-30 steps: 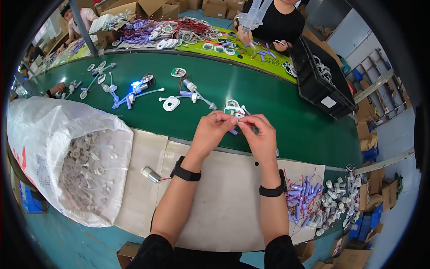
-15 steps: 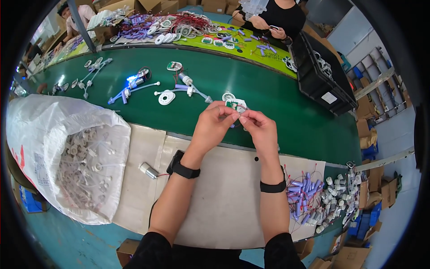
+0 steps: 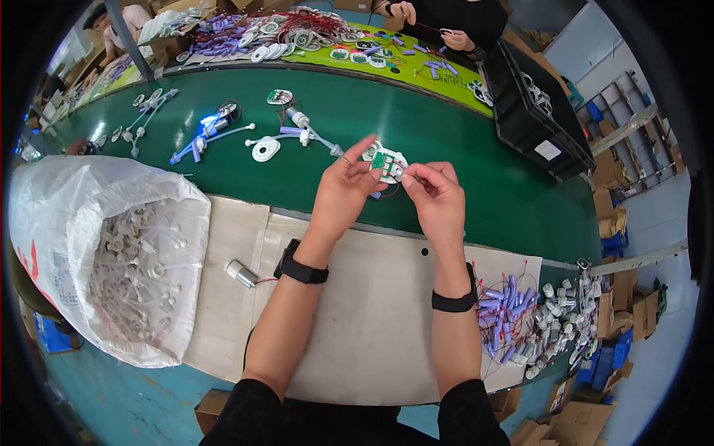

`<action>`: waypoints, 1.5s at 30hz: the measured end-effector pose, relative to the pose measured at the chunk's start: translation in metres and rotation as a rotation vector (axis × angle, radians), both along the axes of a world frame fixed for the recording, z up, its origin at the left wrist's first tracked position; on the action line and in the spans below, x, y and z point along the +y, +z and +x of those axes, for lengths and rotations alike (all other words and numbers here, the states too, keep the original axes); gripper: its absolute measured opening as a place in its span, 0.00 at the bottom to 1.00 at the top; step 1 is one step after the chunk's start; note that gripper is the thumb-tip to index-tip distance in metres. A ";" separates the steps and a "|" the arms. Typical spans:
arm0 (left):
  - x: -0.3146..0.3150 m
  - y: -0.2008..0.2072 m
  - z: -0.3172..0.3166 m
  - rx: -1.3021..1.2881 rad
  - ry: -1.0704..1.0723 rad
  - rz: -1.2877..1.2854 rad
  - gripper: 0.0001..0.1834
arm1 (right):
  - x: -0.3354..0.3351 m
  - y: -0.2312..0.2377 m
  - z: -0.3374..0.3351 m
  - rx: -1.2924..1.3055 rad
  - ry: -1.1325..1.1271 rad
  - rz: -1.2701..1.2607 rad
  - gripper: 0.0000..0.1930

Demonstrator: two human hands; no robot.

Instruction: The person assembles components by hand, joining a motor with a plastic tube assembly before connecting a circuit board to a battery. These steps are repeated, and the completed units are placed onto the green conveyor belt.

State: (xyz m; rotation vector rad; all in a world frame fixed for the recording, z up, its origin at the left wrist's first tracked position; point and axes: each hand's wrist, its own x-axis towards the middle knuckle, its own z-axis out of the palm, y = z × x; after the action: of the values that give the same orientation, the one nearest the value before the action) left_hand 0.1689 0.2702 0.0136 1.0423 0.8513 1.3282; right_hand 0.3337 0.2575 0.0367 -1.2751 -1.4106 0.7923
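Over the near side of the green belt, my left hand [image 3: 346, 189] holds a white oval cover with a green circuit board [image 3: 383, 163] on it. The thumb presses on the board and the index finger points up, away from it. My right hand [image 3: 439, 197] pinches with thumb and index finger at the right edge of the board. What is between those fingertips is too small to make out. A thin red wire loops just below the board. Behind the board lies another white round part [image 3: 371, 151], partly covered.
White-tubed assemblies with purple cells [image 3: 301, 134] lie on the green belt [image 3: 446, 149]; one glows blue [image 3: 216, 123]. A white sack of clear plastic parts [image 3: 44, 201] stands left, a small motor [image 3: 239, 273] beside it. Purple cells [image 3: 508, 308] and motors [image 3: 554, 320] pile right. A black crate [image 3: 513, 126] stands far right.
My left index finger has lifted and straightened, and the board has turned to show more of its face. My right hand has drawn slightly right. The view has shifted a little.
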 end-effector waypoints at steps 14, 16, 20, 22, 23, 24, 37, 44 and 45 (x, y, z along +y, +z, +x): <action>-0.006 0.008 0.008 -0.132 -0.054 -0.089 0.21 | -0.004 0.007 -0.005 -0.310 -0.084 0.237 0.07; -0.005 0.003 0.012 -0.124 -0.045 -0.060 0.20 | -0.003 0.006 -0.004 -0.355 -0.099 0.301 0.07; -0.006 -0.002 0.020 -0.085 -0.009 0.002 0.20 | -0.002 -0.001 -0.005 -0.300 -0.104 0.236 0.06; -0.007 0.000 0.021 -0.066 0.003 0.000 0.20 | -0.002 -0.003 -0.005 -0.309 -0.103 0.266 0.05; -0.008 0.000 0.021 -0.065 0.003 -0.002 0.20 | -0.001 -0.004 -0.005 -0.308 -0.103 0.264 0.05; -0.008 0.001 0.022 -0.023 0.015 0.007 0.20 | -0.001 -0.004 -0.005 -0.307 -0.103 0.274 0.05; -0.008 0.004 0.021 -0.052 0.025 -0.108 0.20 | -0.001 -0.007 -0.010 -0.335 -0.102 0.267 0.06; -0.006 0.011 0.021 -0.141 0.053 -0.109 0.22 | -0.004 0.005 -0.003 -0.232 -0.039 0.193 0.09; -0.006 0.008 0.019 -0.100 0.062 -0.112 0.23 | -0.005 0.008 0.003 -0.326 -0.087 0.255 0.12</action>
State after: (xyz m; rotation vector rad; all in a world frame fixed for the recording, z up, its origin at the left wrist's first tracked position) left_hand 0.1879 0.2645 0.0215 0.8614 0.8777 1.3573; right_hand 0.3370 0.2523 0.0444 -1.2934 -1.6425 0.3400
